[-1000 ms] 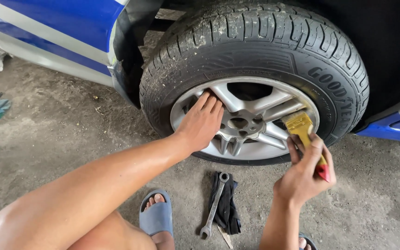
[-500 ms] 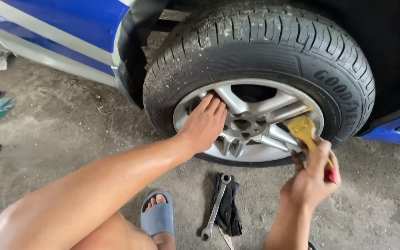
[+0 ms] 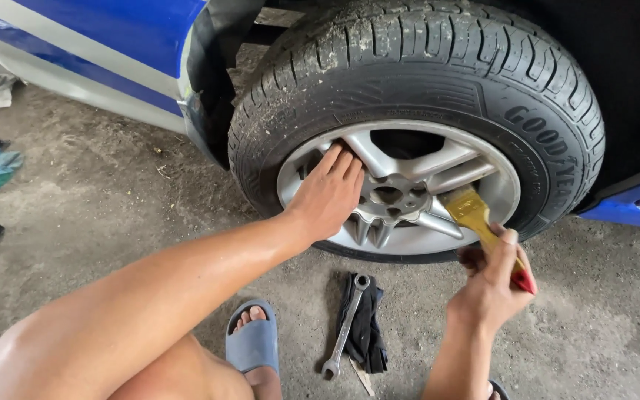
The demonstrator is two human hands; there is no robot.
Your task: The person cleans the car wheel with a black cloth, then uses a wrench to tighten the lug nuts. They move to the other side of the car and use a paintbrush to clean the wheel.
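Yellow-bristled paintbrush (image 3: 475,215) with a red-tipped handle — tilted, bristles against the silver alloy wheel (image 3: 409,215), lower right spoke.

One wheel (image 3: 409,185), one paintbrush (image 3: 475,218), one wrench (image 3: 346,326), one sandal (image 3: 252,344), two hands.

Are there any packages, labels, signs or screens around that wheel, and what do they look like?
Raised lettering moulded into the black rubber tyre sidewall: upper right of the silver alloy wheel, curved along the rim, black on black.
No packages, signs or screens show.
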